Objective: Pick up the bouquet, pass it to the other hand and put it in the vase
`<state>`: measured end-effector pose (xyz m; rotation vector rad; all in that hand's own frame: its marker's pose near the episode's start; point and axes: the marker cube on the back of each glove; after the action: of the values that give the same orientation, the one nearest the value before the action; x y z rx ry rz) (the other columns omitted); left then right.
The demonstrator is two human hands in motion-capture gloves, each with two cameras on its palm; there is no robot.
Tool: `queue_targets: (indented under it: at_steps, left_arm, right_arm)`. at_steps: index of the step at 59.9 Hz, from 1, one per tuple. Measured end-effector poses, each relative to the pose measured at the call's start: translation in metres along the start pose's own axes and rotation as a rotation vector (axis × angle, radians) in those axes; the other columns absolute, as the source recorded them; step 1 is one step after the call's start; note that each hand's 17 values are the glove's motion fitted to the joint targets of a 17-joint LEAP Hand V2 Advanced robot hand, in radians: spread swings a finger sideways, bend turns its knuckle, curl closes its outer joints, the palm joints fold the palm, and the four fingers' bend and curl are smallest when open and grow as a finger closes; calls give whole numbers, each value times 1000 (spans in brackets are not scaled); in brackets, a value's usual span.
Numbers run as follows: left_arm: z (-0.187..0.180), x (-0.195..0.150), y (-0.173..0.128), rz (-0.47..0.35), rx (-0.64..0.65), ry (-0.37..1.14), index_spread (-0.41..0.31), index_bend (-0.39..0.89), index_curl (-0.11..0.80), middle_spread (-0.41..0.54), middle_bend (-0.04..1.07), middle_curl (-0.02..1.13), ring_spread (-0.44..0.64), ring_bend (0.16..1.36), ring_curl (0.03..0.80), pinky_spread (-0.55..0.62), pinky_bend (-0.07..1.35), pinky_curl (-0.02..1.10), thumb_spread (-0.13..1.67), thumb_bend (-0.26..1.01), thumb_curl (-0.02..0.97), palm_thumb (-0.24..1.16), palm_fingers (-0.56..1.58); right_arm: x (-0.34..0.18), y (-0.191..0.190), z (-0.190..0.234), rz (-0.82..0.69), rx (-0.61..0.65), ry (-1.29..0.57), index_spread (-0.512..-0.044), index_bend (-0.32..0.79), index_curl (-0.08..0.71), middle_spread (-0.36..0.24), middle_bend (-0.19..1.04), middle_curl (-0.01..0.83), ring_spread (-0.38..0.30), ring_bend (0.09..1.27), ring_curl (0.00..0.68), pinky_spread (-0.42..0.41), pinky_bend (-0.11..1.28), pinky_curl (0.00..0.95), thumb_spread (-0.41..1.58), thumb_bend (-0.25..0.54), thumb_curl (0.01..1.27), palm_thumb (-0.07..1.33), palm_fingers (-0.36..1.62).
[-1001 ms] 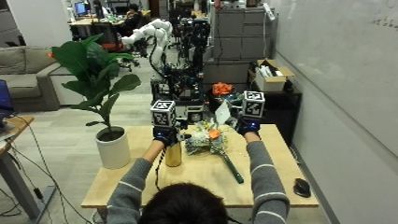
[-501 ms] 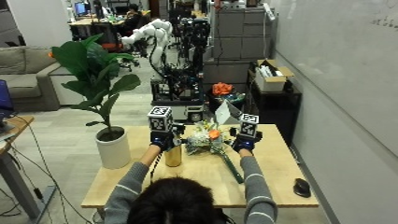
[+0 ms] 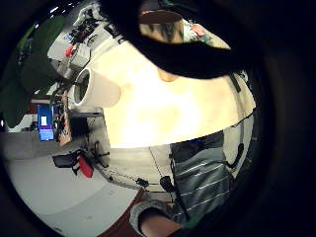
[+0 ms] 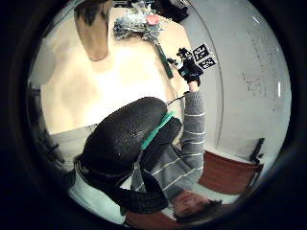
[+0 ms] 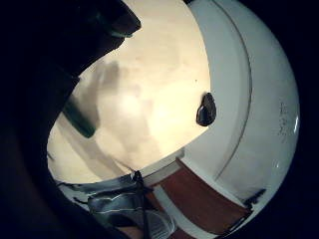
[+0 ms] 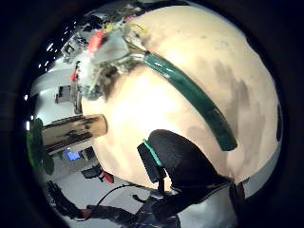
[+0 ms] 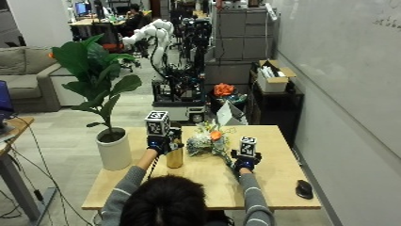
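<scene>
Both gloved hands have shifted over the last second: the right hand has drawn back toward the person along the bouquet's stem, while the left hand stays up by the vase.

Lying flat on the pale wooden surface is the bouquet of pale flowers with one orange bloom and a long dark green wrapped stem; its head rests just beside the vase and its stem runs toward the right hand. The tall brownish cylindrical vase stands upright with the left hand at its upper part. Whether those fingers curl round it cannot be told. The right hand hovers over the stem's lower end, and its thumb-side palm view shows the stem beside a dark fingertip, apart from it; nothing is pinched, though how far the fingers are spread is unclear.

By my reading the pick-up has not yet happened. Next, the right hand needs to come down onto the stem and close around it.

Also on the surface are a white cylindrical pot with a large-leaved green plant and a small dark computer mouse. Behind are grey cabinets, a sofa and a whiteboard wall.
</scene>
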<state>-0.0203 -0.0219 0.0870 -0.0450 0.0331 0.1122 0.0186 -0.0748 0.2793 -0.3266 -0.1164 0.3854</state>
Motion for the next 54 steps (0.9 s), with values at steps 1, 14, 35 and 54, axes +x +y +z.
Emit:
queue_targets:
  at_steps: [1,14,35,54]
  left_arm:
    - [3,-4,-6,-4,1,-5,37,132,236,345,178,263,442,656,251,450,581,325,963,-27,297,26,-35]
    - [-5,3,12,-2,-9,12,33,135,239,349,181,269,444,650,250,473,552,319,963,-26,298,30,-35]
    - [-11,14,17,25,-1,8,33,132,238,350,181,273,450,646,248,476,540,323,963,-27,294,33,-32]
    - [-8,10,13,12,-28,6,33,132,239,349,187,282,455,639,246,476,529,327,963,-27,292,33,-24]
  right_arm:
    - [0,-4,3,25,44,6,-146,77,105,188,363,368,154,652,312,281,723,348,1041,-24,283,325,175]
    - [-3,-12,35,-93,33,-32,-151,91,111,173,358,367,137,659,317,271,713,348,1036,-25,287,336,195]
    - [-8,-33,44,-28,202,19,-199,429,320,45,236,351,67,427,268,221,443,289,1093,103,353,691,566]
    - [-5,-35,32,123,209,-85,-158,184,374,-97,249,407,-158,570,381,-180,524,360,1108,186,492,991,1295]
